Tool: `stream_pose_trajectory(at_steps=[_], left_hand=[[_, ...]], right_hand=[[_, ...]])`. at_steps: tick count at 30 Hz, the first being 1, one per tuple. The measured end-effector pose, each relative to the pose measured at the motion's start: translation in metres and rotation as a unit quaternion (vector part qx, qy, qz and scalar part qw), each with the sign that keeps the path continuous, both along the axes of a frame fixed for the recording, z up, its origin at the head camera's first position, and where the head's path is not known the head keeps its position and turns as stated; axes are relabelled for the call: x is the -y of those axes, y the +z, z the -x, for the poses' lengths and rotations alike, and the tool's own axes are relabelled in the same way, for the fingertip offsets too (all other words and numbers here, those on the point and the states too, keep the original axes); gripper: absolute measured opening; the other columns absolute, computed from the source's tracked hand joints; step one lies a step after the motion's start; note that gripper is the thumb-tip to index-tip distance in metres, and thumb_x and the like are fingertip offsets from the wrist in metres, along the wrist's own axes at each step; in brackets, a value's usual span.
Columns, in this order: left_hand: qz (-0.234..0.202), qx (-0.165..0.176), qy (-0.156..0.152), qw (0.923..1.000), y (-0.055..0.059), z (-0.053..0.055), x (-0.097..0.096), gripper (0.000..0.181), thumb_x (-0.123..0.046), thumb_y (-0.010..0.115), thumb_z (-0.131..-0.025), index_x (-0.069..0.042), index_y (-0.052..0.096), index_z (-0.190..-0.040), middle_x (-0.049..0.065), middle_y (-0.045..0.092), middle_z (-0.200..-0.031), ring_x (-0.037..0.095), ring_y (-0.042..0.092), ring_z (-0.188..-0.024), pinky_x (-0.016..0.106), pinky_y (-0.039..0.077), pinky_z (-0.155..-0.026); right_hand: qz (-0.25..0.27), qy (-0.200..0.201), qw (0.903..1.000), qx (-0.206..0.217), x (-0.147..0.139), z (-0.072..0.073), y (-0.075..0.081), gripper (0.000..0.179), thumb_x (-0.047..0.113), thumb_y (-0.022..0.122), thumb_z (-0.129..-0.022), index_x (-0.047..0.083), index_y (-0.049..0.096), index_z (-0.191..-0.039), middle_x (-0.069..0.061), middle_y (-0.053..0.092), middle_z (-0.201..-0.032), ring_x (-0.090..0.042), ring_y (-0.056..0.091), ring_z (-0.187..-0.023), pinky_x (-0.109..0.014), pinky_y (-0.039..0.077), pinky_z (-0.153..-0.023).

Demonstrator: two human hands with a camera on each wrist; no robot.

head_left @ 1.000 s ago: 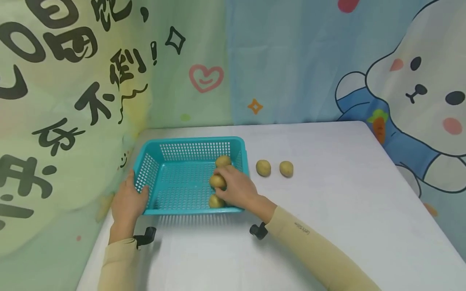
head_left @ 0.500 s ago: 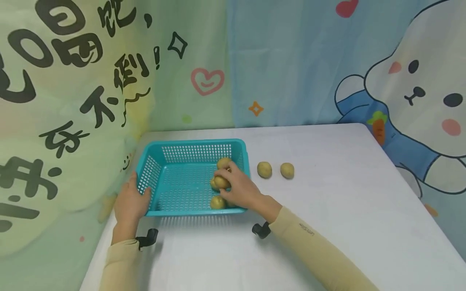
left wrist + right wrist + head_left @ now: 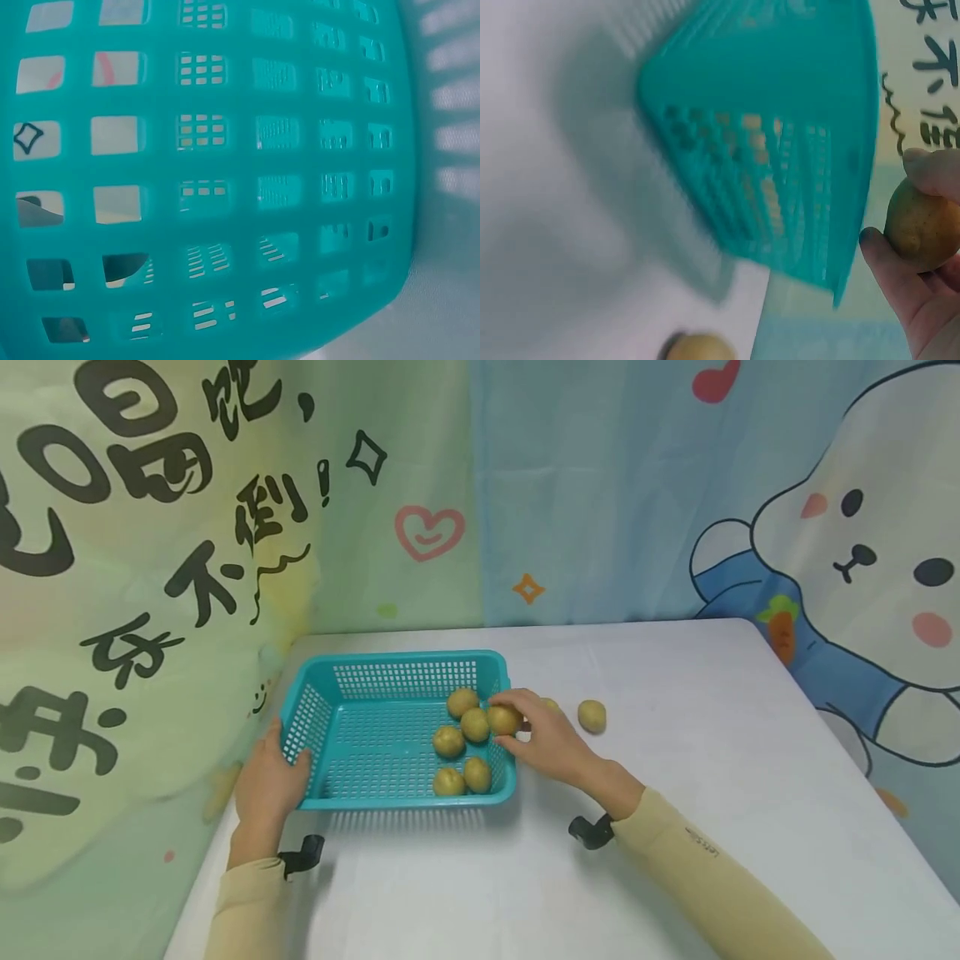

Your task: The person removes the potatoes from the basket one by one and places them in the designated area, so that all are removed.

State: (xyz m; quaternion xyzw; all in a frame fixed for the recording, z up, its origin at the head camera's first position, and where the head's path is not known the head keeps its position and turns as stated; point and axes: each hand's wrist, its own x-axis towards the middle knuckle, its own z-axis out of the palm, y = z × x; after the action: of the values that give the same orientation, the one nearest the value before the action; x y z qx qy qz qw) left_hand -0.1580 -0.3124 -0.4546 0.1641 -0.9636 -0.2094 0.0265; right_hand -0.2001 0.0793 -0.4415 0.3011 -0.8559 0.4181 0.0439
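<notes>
In the head view, a turquoise plastic basket (image 3: 397, 662) with mesh walls stands on the white table. Several potatoes (image 3: 448, 742) lie in its right part. My left hand (image 3: 270, 781) holds the basket's left rim, fingers outside and thumb over the edge; the left wrist view shows only the basket's mesh wall (image 3: 240, 161). My right hand (image 3: 551, 739) pinches a potato (image 3: 504, 720) between thumb and fingertips at the basket's right rim. That potato (image 3: 922, 229) also shows in the right wrist view, beside the basket's upper edge.
To the right of the basket, one loose potato (image 3: 592, 716) sits on the table (image 3: 712, 735). Another loose potato (image 3: 550, 703) is mostly hidden behind my right hand. A printed curtain (image 3: 585, 485) hangs along the table's back and left sides.
My right hand has moved right, from inside the basket to its right rim, with a potato in its fingers. Potatoes it hid before now show. The left hand stays at the rim.
</notes>
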Motion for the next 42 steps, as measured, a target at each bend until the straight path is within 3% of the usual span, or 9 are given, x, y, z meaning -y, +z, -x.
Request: stream_pose_trajectory(at_steps=[5,12,21,30,35,42], left_hand=[[0.005,-0.003,0.005,1.0000,0.000,0.000,0.001,0.073,-0.030,0.049,-0.098,-0.002,0.015,-0.156,0.035,0.045,-0.134,0.049,0.054,-0.105,0.058,0.046,-0.078],[0.003,0.001,0.004,1.0000,0.000,0.000,0.000,0.073,-0.031,0.049,-0.098,-0.003,0.014,-0.156,0.034,0.046,-0.133,0.048,0.054,-0.106,0.058,0.046,-0.079],[0.001,0.003,0.006,1.0000,-0.002,-0.001,0.000,0.074,-0.030,0.049,-0.098,-0.003,0.013,-0.156,0.034,0.045,-0.133,0.048,0.054,-0.105,0.058,0.046,-0.078],[-0.001,0.001,0.003,1.0000,0.001,0.000,0.000,0.074,-0.031,0.049,-0.098,-0.004,0.012,-0.156,0.034,0.044,-0.135,0.048,0.054,-0.106,0.058,0.046,-0.078],[-0.001,0.002,0.005,1.0000,0.001,0.000,0.000,0.073,-0.031,0.048,-0.098,-0.004,0.012,-0.156,0.034,0.043,-0.137,0.049,0.053,-0.108,0.058,0.046,-0.079],[0.003,-0.004,0.001,1.0000,0.004,-0.002,-0.001,0.073,-0.030,0.050,-0.098,-0.003,0.015,-0.156,0.035,0.044,-0.136,0.050,0.054,-0.107,0.059,0.046,-0.077]], right_hand=[[0.004,-0.037,0.9993,-0.004,-0.032,0.003,-0.006,0.050,0.006,0.078,-0.082,0.007,0.056,-0.127,-0.007,0.059,-0.126,-0.022,0.060,-0.108,-0.033,0.056,-0.080],[-0.023,-0.105,0.9942,0.008,-0.076,0.010,-0.031,0.050,0.007,0.078,-0.081,0.006,0.057,-0.126,-0.011,0.060,-0.126,-0.027,0.060,-0.109,-0.039,0.055,-0.083],[-0.056,-0.216,0.9747,0.009,-0.120,0.018,-0.061,0.051,0.007,0.077,-0.082,0.001,0.056,-0.128,-0.022,0.059,-0.127,-0.037,0.059,-0.110,-0.050,0.048,-0.086],[-0.070,-0.301,0.9486,0.070,-0.143,0.022,-0.068,0.053,0.013,0.072,-0.086,-0.003,0.053,-0.132,-0.028,0.059,-0.125,-0.043,0.059,-0.106,-0.054,0.048,-0.086],[-0.088,-0.314,0.9410,0.090,-0.152,0.024,-0.074,0.054,0.016,0.071,-0.087,-0.004,0.051,-0.133,-0.030,0.056,-0.128,-0.046,0.057,-0.108,-0.055,0.048,-0.086],[-0.089,-0.319,0.9399,0.082,-0.159,0.027,-0.085,0.054,0.016,0.071,-0.087,-0.007,0.051,-0.132,-0.032,0.055,-0.128,-0.048,0.056,-0.109,-0.057,0.047,-0.087]])
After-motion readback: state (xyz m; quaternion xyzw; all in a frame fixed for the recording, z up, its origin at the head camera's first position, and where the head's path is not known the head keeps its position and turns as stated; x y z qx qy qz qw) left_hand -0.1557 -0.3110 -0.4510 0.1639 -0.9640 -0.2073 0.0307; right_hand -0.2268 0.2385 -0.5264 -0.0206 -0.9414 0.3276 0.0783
